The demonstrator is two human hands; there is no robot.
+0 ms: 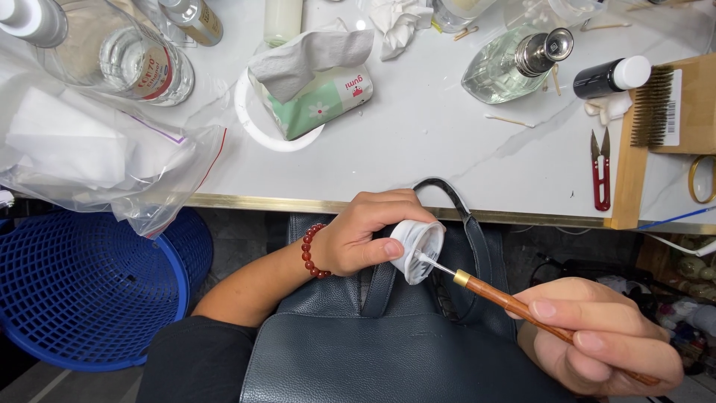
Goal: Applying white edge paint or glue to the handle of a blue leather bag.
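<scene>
Now your left hand (pixel 358 239) pinches the small white plastic pot (pixel 418 250), light and slippery, by its rim above the dark blue leather bag (pixel 388 358); your right hand (pixel 604 336) grips the slim wooden-handled brush (pixel 522 307), tip inside.

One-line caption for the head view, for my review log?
Left hand tilts a small white jar while the right hand dips a wooden-handled brush into it, above a dark leather bag.
</scene>
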